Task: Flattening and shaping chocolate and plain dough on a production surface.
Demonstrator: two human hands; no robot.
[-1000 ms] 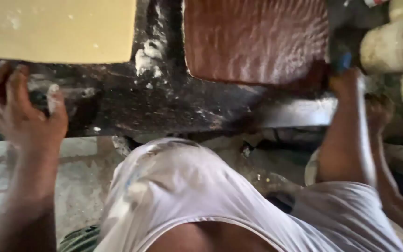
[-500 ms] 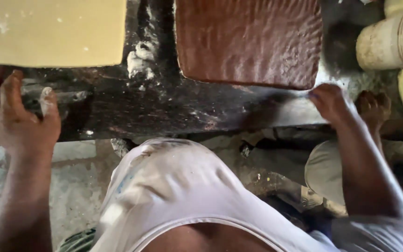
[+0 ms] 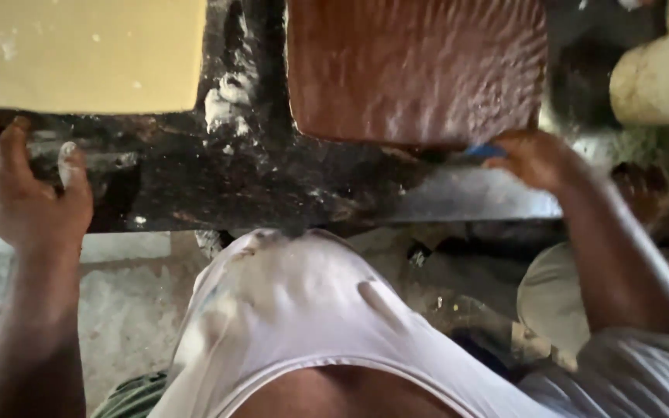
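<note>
The right hand (image 3: 532,159) hides most of a blurred blue tool (image 3: 483,151).

The right hand (image 3: 532,159) has slid left to the brown slab's (image 3: 416,70) near edge (blue tool gripped).

brown slab (image 3: 416,70), flat, dimpled, lies on the dark worktop (image 3: 272,186); a blue tool (image 3: 483,152) sits at its near-right edge.
</note>
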